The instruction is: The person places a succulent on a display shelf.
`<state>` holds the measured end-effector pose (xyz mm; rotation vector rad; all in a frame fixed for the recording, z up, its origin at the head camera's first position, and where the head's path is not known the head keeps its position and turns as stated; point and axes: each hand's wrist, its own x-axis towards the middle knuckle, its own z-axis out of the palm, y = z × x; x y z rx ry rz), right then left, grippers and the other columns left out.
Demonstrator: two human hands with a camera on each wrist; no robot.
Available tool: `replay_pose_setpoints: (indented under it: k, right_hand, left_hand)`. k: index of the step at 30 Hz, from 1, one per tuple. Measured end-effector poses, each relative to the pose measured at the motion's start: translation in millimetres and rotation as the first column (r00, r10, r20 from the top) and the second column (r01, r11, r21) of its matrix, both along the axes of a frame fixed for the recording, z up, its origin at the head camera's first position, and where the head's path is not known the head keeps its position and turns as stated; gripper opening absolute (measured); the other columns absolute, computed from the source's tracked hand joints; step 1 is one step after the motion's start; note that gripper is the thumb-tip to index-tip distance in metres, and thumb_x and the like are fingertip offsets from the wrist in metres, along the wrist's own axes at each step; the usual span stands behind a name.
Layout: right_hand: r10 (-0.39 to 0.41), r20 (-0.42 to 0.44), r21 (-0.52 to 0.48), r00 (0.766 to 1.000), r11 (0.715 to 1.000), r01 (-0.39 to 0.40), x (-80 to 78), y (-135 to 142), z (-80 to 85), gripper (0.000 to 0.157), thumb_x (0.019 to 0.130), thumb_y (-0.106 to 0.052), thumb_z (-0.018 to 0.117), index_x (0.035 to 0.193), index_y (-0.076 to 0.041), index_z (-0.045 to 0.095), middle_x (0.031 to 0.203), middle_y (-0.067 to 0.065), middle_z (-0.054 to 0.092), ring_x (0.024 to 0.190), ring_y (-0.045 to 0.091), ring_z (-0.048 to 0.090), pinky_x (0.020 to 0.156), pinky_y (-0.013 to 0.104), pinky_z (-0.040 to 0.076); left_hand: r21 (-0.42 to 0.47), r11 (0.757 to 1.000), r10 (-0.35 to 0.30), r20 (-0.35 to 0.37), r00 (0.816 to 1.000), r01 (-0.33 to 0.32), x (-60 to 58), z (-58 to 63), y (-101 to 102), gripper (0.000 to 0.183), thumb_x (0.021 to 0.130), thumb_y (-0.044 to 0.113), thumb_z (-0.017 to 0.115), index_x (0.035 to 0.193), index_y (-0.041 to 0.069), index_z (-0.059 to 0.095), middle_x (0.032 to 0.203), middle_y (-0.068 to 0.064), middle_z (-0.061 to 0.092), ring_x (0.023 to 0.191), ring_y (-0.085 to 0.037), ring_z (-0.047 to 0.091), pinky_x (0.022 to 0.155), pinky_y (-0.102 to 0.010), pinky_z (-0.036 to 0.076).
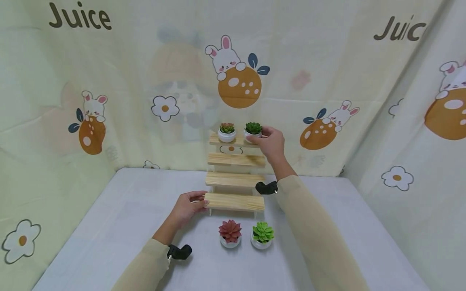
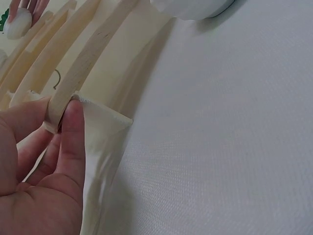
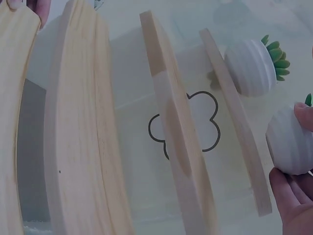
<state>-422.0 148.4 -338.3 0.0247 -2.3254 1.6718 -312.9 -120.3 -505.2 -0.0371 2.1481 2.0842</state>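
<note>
My right hand grips a white pot with a dark green succulent, at the right end of a wooden tiered stand's top board. In the right wrist view a narrow gap shows between this pot and the board. Beside it, a second white pot with a red-tipped green succulent stands on the same board. My left hand pinches the left end of the stand's lowest board between thumb and fingers, seen close in the left wrist view.
In front of the stand, two white pots stand on the white table: one with a dark red succulent, one with a bright green succulent. Right behind the stand hangs a printed curtain; it also closes off both sides.
</note>
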Motion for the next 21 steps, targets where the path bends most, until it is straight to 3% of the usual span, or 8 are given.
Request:
replay_pose_setpoints:
  k: [8,21]
  right_hand:
    - [-0.025,-0.019,0.024,0.999,0.999,0.025,-5.7,-2.4,-2.0,0.058,0.071,-0.029,0.083,0.12,-0.008,0.063,0.112,0.008,0.065,0.098,0.019,0.057,0.084,0.035,0.053]
    - [-0.048,-0.024,0.04,0.999,0.998,0.049,-10.0,-3.6,-4.0,0.056,0.07,-0.03,0.083,0.118,-0.008,0.064,0.111,0.008,0.066,0.099,0.02,0.059,0.085,0.036,0.054]
  left_hand:
    - [0.003,1.0,-0.001,0.0,1.0,0.001,2.3,2.1,0.9,0.038,0.086,0.003,0.066,0.123,0.004,0.06,0.112,-0.017,0.06,0.09,-0.02,0.065,0.08,-0.037,0.059]
    - [-0.002,1.0,-0.008,-0.01,1.0,0.008,2.3,1.7,1.0,0.037,0.086,0.002,0.065,0.122,0.003,0.061,0.111,-0.017,0.061,0.089,-0.02,0.065,0.078,-0.037,0.06]
